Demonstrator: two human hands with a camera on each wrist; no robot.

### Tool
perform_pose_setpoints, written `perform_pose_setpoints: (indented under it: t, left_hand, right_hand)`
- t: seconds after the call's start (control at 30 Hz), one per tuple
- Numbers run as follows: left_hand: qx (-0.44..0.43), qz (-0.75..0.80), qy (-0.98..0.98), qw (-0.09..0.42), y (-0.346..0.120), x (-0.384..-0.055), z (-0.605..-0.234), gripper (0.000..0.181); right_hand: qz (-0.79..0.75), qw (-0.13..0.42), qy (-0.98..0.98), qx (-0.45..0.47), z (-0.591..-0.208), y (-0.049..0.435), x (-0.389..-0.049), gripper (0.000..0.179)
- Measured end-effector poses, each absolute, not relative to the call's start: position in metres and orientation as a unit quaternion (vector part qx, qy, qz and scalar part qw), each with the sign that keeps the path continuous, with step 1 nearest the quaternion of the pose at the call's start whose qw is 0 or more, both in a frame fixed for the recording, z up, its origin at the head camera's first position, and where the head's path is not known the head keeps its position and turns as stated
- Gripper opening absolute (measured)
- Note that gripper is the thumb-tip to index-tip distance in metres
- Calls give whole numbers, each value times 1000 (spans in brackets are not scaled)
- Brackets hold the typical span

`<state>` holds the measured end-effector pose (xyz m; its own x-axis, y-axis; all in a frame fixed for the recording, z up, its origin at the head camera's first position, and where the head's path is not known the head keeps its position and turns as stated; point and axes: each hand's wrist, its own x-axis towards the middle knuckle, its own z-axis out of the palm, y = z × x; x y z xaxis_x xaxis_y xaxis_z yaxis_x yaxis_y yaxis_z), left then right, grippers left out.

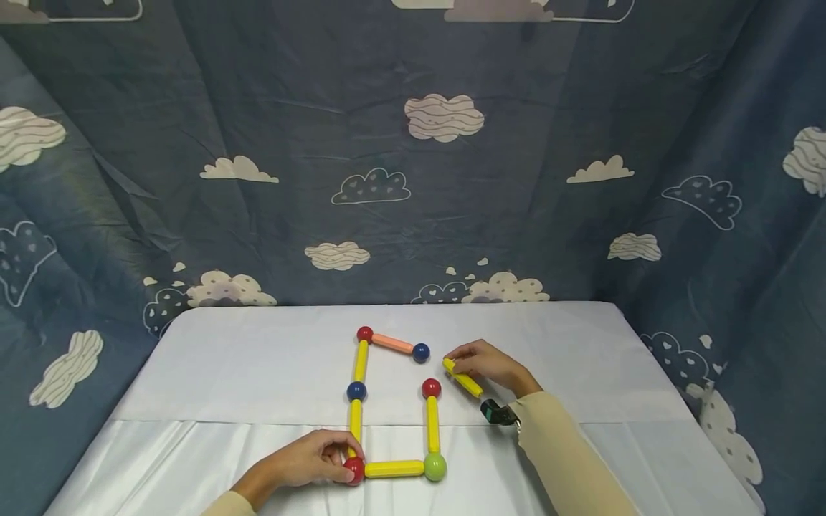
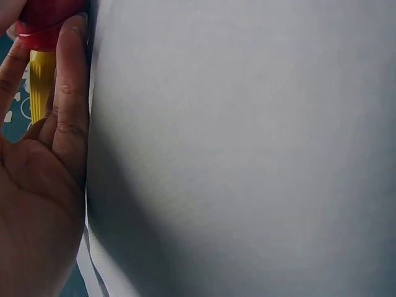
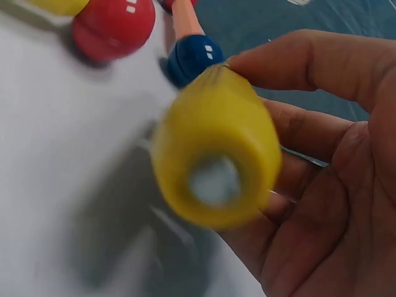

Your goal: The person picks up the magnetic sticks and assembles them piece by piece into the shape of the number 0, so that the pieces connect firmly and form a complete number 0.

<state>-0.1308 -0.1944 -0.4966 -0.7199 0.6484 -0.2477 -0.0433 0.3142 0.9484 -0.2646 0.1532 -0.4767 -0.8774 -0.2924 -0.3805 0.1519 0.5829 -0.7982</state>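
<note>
My left hand (image 1: pixel 302 459) holds the red ball (image 1: pixel 354 473) at the near left corner of a ball-and-rod frame on the white cloth; in the left wrist view, fingers surround this red ball (image 2: pixel 48 28), with a yellow rod (image 2: pixel 41 80) beyond it. Off the frame's right side, my right hand (image 1: pixel 495 369) pinches a loose yellow rod (image 1: pixel 470 385). In the right wrist view that yellow rod (image 3: pixel 216 142) points its metal end at the camera. Nearest to it in the frame are a blue ball (image 1: pixel 421 352) and a red ball (image 1: pixel 431 388), with a gap between them.
The frame also has a green ball (image 1: pixel 435 467) at the near right, a blue ball (image 1: pixel 356 390) on the left side, and a red ball (image 1: pixel 364 335) at the far left joined to an orange rod (image 1: pixel 393 345). A dark cloud-print curtain (image 1: pixel 361 93) hangs behind the table (image 1: pixel 258 358).
</note>
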Motion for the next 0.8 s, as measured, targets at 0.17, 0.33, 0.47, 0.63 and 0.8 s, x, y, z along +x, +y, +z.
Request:
perform_pose_setpoints:
  t: [0.17,0.33,0.47,0.63,0.8]
  left_hand:
    - [212,556,740,313,-193,-130,-497,24]
    - [212,557,737,318,-192,-130,-499,24]
    - [201,557,739,320,-192,-129,-499,24]
    - [193,553,746,317,-193,-130,-498,23]
    - [187,549,751,317,-193,-132,-497,23]
  right_hand:
    - [-457,270,845,-59,-476,137,-277,28]
    - [-464,282,838,-48,-480,130,-283,27]
    - [-480,281,831,-28,-485,126,-286,27]
    - [-497,275,823,-15,-487,121,-289,25]
    - [-530,276,802,-4,-486,115,-291,26]
